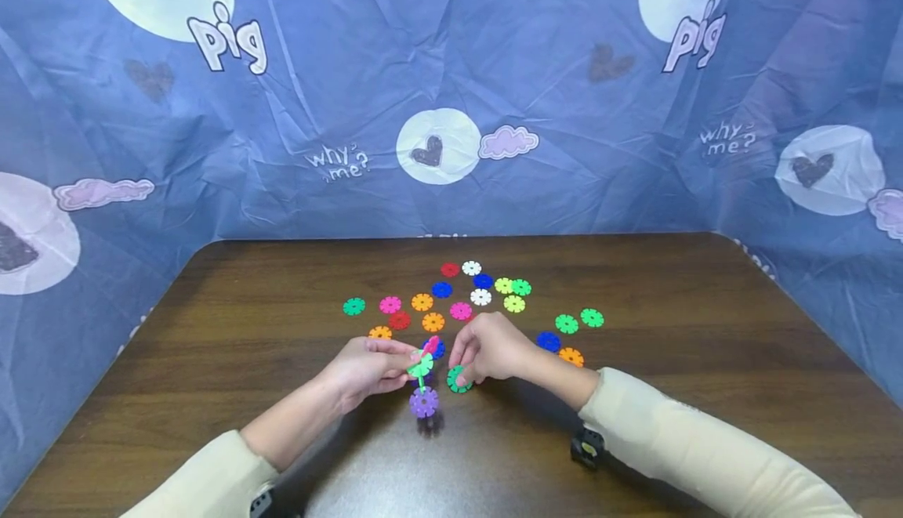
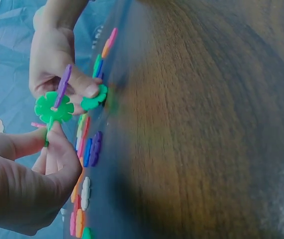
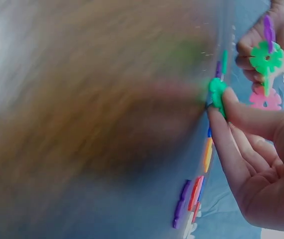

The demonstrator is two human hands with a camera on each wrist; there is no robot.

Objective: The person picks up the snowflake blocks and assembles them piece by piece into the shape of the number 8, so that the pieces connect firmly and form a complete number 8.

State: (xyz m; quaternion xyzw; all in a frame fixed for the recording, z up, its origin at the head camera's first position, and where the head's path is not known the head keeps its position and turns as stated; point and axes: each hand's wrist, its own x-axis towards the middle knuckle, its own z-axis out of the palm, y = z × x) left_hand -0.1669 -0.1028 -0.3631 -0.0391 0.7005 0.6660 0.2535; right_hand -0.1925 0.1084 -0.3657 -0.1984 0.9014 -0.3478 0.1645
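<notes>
Viewing remotely, I see the left hand point(image 1: 368, 367) pinching linked discs point(image 1: 422, 366), the right hand point(image 1: 491, 347) a green disc point(image 1: 455, 378) rightward, apart.

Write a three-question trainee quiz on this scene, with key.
1. True or false: the left hand holds a cluster of pink, green and purple notched, round plastic discs.
2. The green, notched, round plastic disc pinched in the right hand is: a) joined to the cluster; b) apart from it; c) under the left hand.
3. Fill in: in the head view, the cluster's lowest disc is ____ in colour.

Key: 1 true; 2 b; 3 purple.
</notes>
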